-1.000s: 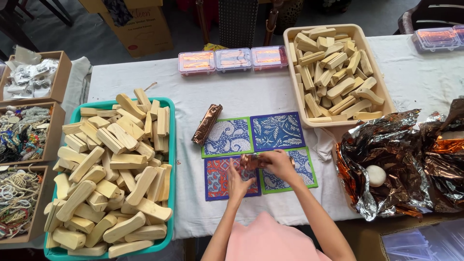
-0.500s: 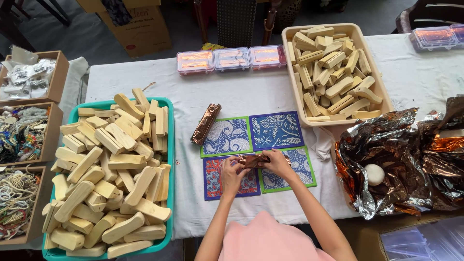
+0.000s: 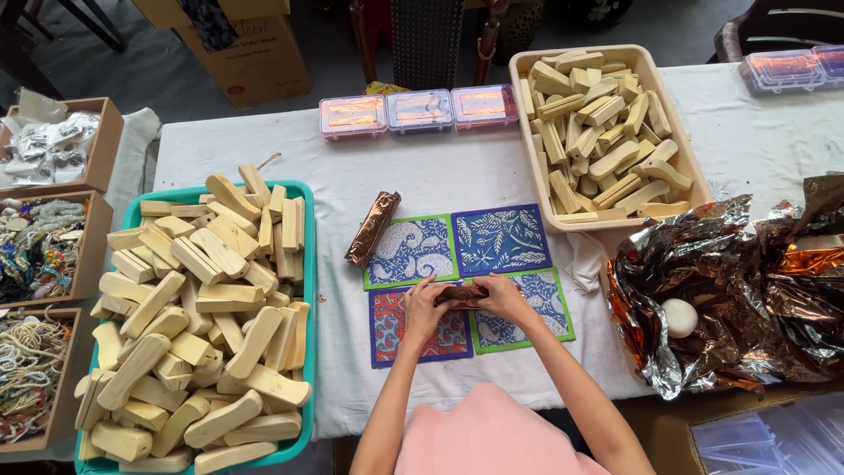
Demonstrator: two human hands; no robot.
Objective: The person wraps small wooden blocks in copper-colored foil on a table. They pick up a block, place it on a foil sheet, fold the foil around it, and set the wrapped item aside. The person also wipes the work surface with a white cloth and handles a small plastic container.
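Hands meet at the centre of the head view, low in the frame: the left hand [image 3: 424, 308] and the right hand [image 3: 503, 297] pinch from either side a small brown foil-covered block [image 3: 461, 295], held just above the four patterned square mats [image 3: 498, 239] in blue, red and green. Both hands are closed on that block, fingertips tucked along its edges. Up and left of them, a finished-looking copper-brown foil-wrapped bar [image 3: 372, 229] lies slanted on the white tablecloth [image 3: 264, 158]. At the left of the frame sits a teal plastic tub [image 3: 303, 290] heaped with pale wooden blocks [image 3: 198, 317]; upper right, a beige tray [image 3: 686, 171] holds more. Crumpled copper foil sheets [image 3: 730, 290] fill the right edge. To my eye the wrap wants even pressure from both thumbs, folds pressed flat against the wood, the block kept square over the mats so the foil creases cleanly without tearing.
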